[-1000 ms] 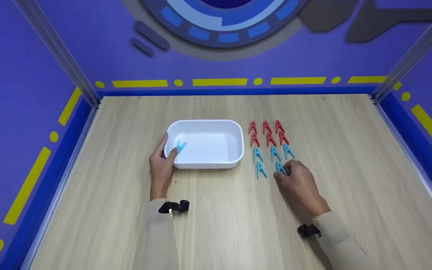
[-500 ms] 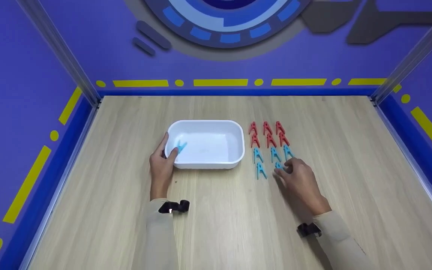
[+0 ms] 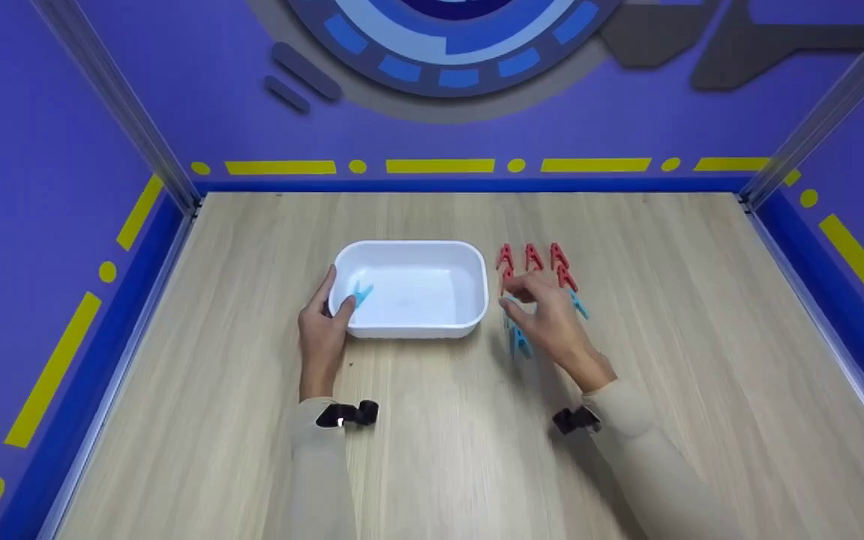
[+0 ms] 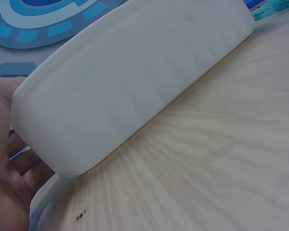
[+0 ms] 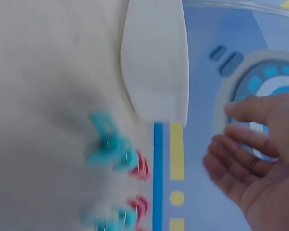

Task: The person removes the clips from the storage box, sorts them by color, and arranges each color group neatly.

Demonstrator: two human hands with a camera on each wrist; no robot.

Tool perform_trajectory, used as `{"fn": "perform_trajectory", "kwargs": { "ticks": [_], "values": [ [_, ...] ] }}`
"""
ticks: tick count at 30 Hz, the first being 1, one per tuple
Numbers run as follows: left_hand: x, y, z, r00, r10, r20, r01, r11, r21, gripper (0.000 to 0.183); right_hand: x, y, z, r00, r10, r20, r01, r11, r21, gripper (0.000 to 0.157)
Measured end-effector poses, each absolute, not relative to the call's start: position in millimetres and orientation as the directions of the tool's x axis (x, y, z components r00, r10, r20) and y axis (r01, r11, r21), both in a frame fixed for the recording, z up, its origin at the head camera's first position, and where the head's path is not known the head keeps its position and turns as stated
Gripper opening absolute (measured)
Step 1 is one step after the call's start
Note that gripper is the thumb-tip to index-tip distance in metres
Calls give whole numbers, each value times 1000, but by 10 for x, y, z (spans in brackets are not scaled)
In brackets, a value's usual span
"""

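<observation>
My left hand point(image 3: 322, 334) grips the left end of a white plastic tub point(image 3: 417, 331), thumb over the rim and fingers outside. In the left wrist view, the tub's long side wall point(image 4: 111, 91) slopes across above the tabletop. One blue clothespin point(image 3: 361, 294) lies inside the tub near that thumb. My right hand point(image 3: 548, 319) is above the clothespins, right of the tub. In the right wrist view, that hand point(image 5: 260, 154) has loosely bent fingers, thumb apart, and nothing shows between them. Below it are a blue clothespin point(image 3: 520, 343) and others partly hidden by the hand.
Several red clothespins point(image 3: 533, 257) lie in rows behind the right hand. A blue clothespin point(image 3: 577, 304) shows to its right. The wooden table point(image 3: 432, 435) is enclosed by blue printed walls point(image 3: 432, 135) at the back and both sides.
My right hand has moved left and away from me, off the nearer blue clothespin it was at, toward the tub. The left hand and the tub have stayed in place.
</observation>
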State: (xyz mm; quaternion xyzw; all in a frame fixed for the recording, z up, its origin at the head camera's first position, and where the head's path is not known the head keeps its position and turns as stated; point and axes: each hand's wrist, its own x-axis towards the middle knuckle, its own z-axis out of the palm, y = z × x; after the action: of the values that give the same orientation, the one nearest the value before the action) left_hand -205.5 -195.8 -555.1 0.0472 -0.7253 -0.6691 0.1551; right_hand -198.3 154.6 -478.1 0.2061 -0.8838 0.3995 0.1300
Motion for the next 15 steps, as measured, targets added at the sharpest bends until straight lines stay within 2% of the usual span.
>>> {"fn": "perform_trajectory", "kwargs": {
  "ticks": [6,15],
  "values": [
    [-2064,-1950,-5552,-947,-282,153,124,116,985,63,-2180,1169,-4804,-820,-393,415,-570,499,-653,23],
    [-2071,-1959,-5548,-950,-283,130,99,123,987,63,-2496,592,-4931,-801,-518,302,-556,455,-695,27]
  ]
}}
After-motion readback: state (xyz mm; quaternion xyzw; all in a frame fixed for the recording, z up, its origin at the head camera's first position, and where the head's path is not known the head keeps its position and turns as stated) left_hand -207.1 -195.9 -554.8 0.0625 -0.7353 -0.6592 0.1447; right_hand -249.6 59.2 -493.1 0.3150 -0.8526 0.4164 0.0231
